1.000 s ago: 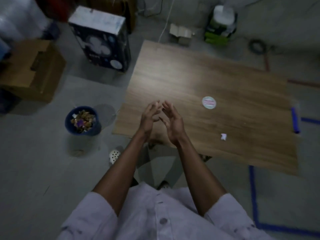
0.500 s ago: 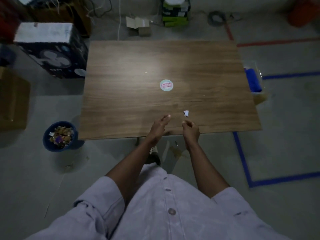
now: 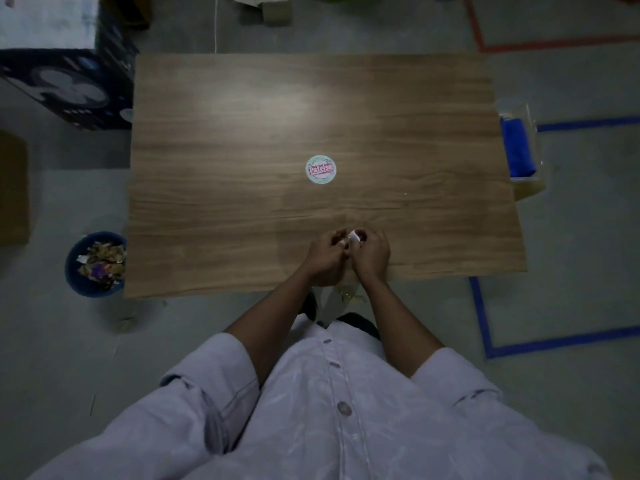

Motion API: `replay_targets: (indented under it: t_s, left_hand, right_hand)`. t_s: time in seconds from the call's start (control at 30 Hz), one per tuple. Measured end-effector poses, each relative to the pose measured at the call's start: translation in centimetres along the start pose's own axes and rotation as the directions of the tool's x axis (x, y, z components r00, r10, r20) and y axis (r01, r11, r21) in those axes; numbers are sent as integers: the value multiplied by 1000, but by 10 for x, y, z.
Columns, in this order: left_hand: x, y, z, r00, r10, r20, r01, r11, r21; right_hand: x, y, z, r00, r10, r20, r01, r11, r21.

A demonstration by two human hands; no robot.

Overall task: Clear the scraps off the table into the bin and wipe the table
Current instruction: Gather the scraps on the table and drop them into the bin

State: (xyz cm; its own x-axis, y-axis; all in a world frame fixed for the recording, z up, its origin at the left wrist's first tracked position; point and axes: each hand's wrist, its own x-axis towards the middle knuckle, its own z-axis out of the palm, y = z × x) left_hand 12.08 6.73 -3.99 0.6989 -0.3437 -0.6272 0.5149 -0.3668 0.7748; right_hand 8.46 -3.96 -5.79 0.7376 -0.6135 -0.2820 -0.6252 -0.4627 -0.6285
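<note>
A small white paper scrap sits between my two hands near the front edge of the wooden table. My right hand pinches it with curled fingers. My left hand is curled close beside it, its fingertips at the scrap's left edge. A round sticker with pink lettering lies at the table's middle. The blue bin, filled with gold and purple scraps, stands on the floor off the table's front left corner. A blue cloth lies in a clear tray off the right edge.
A dark printed box stands by the table's back left corner. A brown carton is at the far left. Blue tape and red tape mark the floor. A few gold scraps lie on the floor under the front edge.
Both hands have come forward onto the table and closed around the white scrap, which lay free on the wood before. The view has shifted so the table sits square in front.
</note>
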Motion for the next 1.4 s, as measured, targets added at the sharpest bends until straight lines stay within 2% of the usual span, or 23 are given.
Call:
replay_targets:
  t_s: [0.07, 0.13, 0.2, 0.27, 0.33, 0.4, 0.47, 0.6, 0.77, 0.9, 1.07, 1.13, 1.2, 1.27, 1.33, 1.4]
  left_hand:
    - [7, 2, -1, 1000, -8, -30, 8, 1000, -5]
    - [15, -3, -3, 997, -22, -74, 19, 999, -38]
    - [19, -6, -8, 981, -93, -171, 61, 981, -184]
    - [8, 4, -17, 960, -191, -203, 97, 912, -399]
    - [-2, 9, -27, 954, -281, -105, 170, 794, -583]
    - [-6, 9, -38, 948, -313, -55, 190, 697, -692]
    - [-10, 12, -48, 942, -329, -67, 170, 638, -751]
    - [-17, 12, -67, 912, -370, -175, 94, 606, -790]
    - [-21, -1, -93, 868, -405, -289, 3, 586, -810]
    - [-26, -8, -128, 862, -394, -318, -49, 561, -827]
    - [-37, -16, -204, 830, -390, -399, -141, 546, -826]
    - [-48, -24, -243, 793, -403, -456, -182, 558, -810]
    - [-62, -43, -286, 720, -451, -527, -185, 607, -773]
    - [-78, -70, -330, 628, -510, -588, -200, 624, -755]
    - [-95, -104, -373, 527, -596, -606, -214, 598, -773]
    - [-112, -133, -409, 456, -667, -589, -240, 546, -803]
  right_hand:
    - [4, -4, 0, 999, -16, 38, 16, 1000, 7]
    - [7, -8, -6, 995, -21, 101, 13, 996, 84]
    - [7, -16, -15, 988, -86, 132, 66, 986, 151]
    - [5, -22, -17, 977, -157, 143, 127, 972, 197]
    - [4, -27, -15, 968, -195, 158, 157, 961, 226]
    - [4, -31, -10, 955, -239, 175, 182, 939, 292]
    - [4, -37, -4, 945, -275, 178, 206, 921, 332]
    - [-1, -62, 6, 923, -326, 204, 266, 924, 274]
    - [-3, -84, 32, 848, -368, 382, 326, 929, 172]
    - [-15, -116, 54, 796, -401, 453, 341, 916, 211]
    - [-36, -172, 111, 720, -464, 515, 437, 881, 182]
    - [-56, -204, 137, 685, -484, 544, 479, 862, 164]
    - [-78, -239, 168, 639, -527, 560, 536, 828, 167]
    - [-103, -276, 208, 545, -568, 616, 605, 776, 179]
    - [-130, -316, 257, 410, -573, 710, 684, 708, 177]
    - [-162, -356, 305, 359, -576, 734, 716, 675, 180]
